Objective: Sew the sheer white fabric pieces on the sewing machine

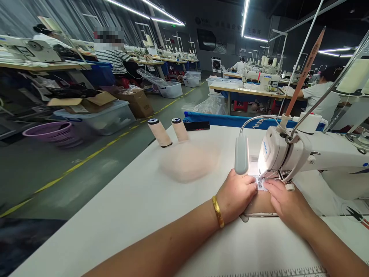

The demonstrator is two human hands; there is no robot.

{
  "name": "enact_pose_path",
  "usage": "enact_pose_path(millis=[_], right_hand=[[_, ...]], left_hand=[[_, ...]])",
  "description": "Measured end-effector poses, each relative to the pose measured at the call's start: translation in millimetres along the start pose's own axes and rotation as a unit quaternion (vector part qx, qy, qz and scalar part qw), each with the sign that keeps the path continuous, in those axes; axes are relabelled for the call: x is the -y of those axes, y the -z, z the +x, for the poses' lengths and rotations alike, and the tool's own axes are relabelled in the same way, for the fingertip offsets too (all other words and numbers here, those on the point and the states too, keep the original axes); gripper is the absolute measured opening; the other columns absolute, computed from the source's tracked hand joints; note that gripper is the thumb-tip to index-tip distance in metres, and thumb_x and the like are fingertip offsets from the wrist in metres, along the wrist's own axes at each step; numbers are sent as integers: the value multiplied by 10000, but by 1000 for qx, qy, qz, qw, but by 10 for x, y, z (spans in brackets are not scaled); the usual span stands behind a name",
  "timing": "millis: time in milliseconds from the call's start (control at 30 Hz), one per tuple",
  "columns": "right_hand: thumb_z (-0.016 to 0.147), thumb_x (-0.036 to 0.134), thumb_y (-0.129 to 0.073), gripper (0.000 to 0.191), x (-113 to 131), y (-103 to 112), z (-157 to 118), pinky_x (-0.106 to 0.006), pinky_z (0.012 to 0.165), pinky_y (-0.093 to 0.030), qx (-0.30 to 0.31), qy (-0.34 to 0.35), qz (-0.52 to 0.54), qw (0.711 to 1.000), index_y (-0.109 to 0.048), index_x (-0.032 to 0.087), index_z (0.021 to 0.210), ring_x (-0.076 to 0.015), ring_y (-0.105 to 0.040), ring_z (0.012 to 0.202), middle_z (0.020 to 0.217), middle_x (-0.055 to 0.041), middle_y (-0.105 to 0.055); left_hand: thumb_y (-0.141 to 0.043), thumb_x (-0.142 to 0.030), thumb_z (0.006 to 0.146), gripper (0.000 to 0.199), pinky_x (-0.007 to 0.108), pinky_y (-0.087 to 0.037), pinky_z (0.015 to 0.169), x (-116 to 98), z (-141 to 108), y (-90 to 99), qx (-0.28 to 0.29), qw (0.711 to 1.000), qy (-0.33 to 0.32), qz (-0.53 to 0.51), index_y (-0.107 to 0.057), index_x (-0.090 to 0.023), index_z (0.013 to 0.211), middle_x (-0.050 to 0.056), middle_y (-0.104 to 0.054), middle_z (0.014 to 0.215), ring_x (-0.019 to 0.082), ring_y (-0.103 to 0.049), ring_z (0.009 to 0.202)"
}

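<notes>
A white sewing machine (273,150) stands before me, its needle area lit. A small piece of pale fabric (262,186) lies under the presser foot. My left hand (238,194), with a gold bangle on the wrist, is closed on the fabric's left side, fingers curled close to the foot. Opposite it, my right hand (291,200) presses and holds the fabric's right side, its fingertips partly under the machine head. The fabric's edges are mostly hidden by my fingers. A grey lamp (241,156) on a bent neck hangs just above my left hand.
Left of the machine lie a sheer beige fabric pile (188,161), two thread cones (160,133) and a flat black object (197,126). Snips (357,215) rest at far right; a ruler scale (271,271) runs along the front. A pencil (307,73) rises from the machine. Co-workers sit beyond.
</notes>
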State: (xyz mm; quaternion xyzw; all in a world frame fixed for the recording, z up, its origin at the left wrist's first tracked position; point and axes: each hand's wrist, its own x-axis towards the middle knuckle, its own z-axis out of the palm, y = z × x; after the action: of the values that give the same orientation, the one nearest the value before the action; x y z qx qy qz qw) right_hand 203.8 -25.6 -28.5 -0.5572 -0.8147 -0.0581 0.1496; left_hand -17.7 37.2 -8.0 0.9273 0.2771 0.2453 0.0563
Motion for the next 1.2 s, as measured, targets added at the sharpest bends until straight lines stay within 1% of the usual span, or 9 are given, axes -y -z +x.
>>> enact_pose_path(millis=[233,400,467,533,600,667,800,933,1200], right_hand=[[960,90,-398,457,5,50,-29,-397,731,-591,-19,11,36,999,-623,232,1332,-267,-697,932,1240,-118,-704],[970,69,-398,408,49,109,-23,-419,774,-613,-40,58,73,995,-658,238,1235,-284,-696,1017,1191,-109,-727],[985,69,-408,398,127,138,-4,-434,855,-611,-63,92,111,988,-635,236,1266,-282,-683,1084,1193,-106,-724],[1005,88,-421,396,234,166,10,-453,944,-592,-75,122,155,978,-585,227,1338,-274,-662,1144,1245,-112,-704],[1010,98,-435,419,341,188,9,-463,987,-574,-53,145,188,970,-538,232,1393,-267,-642,1181,1291,-113,-684],[1000,86,-440,444,420,200,-8,-478,1000,-561,-23,176,200,964,-520,243,1408,-264,-640,1175,1292,-109,-681],[989,55,-447,388,478,233,-50,-453,952,-564,8,233,204,951,-578,243,1303,-255,-654,1119,1204,-97,-710],[944,30,-473,314,523,362,-49,-381,867,-564,40,261,228,937,-603,244,1134,-228,-677,1039,1063,-67,-737],[863,65,-463,248,575,539,-74,-315,751,-527,81,275,302,909,-555,264,981,-182,-650,821,935,-17,-708]], left_hand=[[-549,-243,1000,130,405,-498,871,-6,-18,56,27,996,29,79,-662,-188,1033,117,-677,1130,270,-637,1012],[-636,-391,982,315,463,-515,875,-92,-57,66,66,987,78,123,-605,-163,1197,155,-672,1141,344,-621,1115],[-685,-385,945,293,459,-513,842,-161,-97,96,63,984,86,143,-619,-169,1133,145,-680,1091,349,-637,1072],[-697,-305,908,136,407,-498,740,-218,-150,178,79,983,78,145,-634,-184,907,100,-689,923,313,-668,894],[-662,-229,881,211,338,-423,599,-233,-196,315,111,984,74,117,-563,-199,697,39,-634,703,240,-624,658],[-630,-198,863,249,312,-344,527,-189,-217,473,124,984,93,88,-515,-206,642,4,-567,594,199,-557,550],[-680,-225,823,135,344,-450,641,1,-178,650,78,980,145,115,-559,-204,765,50,-634,810,250,-606,755],[-697,-234,818,126,411,-496,760,131,-139,527,75,980,133,124,-577,-198,831,92,-644,925,294,-597,861],[-568,-100,861,193,349,-396,658,59,-154,255,56,991,86,86,-516,-201,704,21,-604,724,201,-529,682]])
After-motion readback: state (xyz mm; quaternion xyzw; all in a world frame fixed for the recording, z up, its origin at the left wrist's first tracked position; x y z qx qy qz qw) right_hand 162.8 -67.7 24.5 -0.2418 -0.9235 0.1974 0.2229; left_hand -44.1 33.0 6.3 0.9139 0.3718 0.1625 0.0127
